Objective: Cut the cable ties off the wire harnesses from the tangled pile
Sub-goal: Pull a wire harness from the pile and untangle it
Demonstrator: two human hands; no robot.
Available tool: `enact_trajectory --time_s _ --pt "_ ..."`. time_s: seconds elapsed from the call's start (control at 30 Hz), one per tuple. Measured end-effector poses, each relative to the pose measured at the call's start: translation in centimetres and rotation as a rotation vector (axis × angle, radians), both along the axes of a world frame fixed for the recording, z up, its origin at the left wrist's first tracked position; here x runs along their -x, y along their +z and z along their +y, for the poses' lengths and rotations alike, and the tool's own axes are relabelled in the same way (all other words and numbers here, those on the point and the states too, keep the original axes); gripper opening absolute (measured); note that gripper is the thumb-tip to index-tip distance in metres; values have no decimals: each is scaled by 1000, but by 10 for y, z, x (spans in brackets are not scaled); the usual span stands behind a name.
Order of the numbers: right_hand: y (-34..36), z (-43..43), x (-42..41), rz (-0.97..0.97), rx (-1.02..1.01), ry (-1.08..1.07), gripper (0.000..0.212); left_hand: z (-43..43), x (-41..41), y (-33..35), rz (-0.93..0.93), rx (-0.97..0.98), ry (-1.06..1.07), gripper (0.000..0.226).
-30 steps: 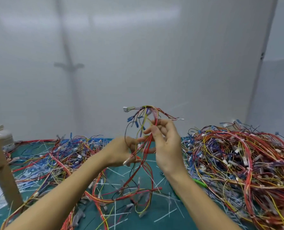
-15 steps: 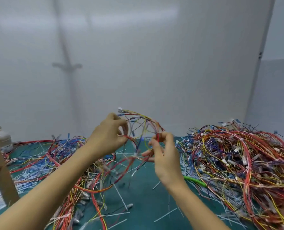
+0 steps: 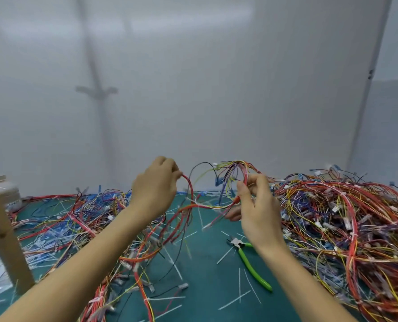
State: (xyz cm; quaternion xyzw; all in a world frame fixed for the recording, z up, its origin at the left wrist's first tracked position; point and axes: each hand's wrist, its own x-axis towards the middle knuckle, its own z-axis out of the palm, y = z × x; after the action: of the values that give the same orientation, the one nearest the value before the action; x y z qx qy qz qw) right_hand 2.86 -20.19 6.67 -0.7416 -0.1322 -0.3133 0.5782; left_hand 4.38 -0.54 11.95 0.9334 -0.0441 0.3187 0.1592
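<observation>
Currently both your hands hold one harness [image 3: 207,206] raised above the mat, straight ahead of you.

Left hand [image 3: 155,189]: fingertips pinched on a red loop at the harness's left end.

Right hand [image 3: 259,205]: fingers curled round the bundle just below its fan of connector leads.

Harness long axis runs left to right between the hands and sags in the middle. Loose tails hang to the mat under the left wrist. A pale spot sits at the sag, possibly a cable tie, but it is too blurred to confirm.

Key relation: the cutters [image 3: 251,266], green-handled, lie flat on the mat just below your right wrist, untouched. Head points away and left; handles point toward you and right. Your right hand is clearly the nearer. The left is well apart, with the hanging wires between it and the tool.

Judgement: hold the harness with the left and free the right for the handles.

Surface: green mat [image 3: 205,275], strewn with cut ties [image 3: 239,284].

Surroundings:
- The tangled pile [image 3: 346,217] fills the right side, near the right hand.
- A flatter spread of wires [image 3: 61,212] lies at left.
- A wooden post [image 3: 5,240] stands near left, with a white jar [image 3: 7,191] behind it.
- Pale wall panels [image 3: 216,89] close the back.
</observation>
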Motion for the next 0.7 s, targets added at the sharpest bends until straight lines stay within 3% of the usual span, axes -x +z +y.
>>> enact_trajectory --time_s 0.2,0.37,0.47,0.7 --pt "-18 15 6 38 37 141 17 -2 -6 -1 -151 279 48 12" --pt "-4 8 10 -37 -316 115 10 19 -3 -1 200 153 -206 13" --pt "8 1 11 -91 -404 80 9 25 2 -7 449 74 -397 8" --pt "22 -1 7 -133 -420 72 11 5 12 -18 532 125 -631 12"
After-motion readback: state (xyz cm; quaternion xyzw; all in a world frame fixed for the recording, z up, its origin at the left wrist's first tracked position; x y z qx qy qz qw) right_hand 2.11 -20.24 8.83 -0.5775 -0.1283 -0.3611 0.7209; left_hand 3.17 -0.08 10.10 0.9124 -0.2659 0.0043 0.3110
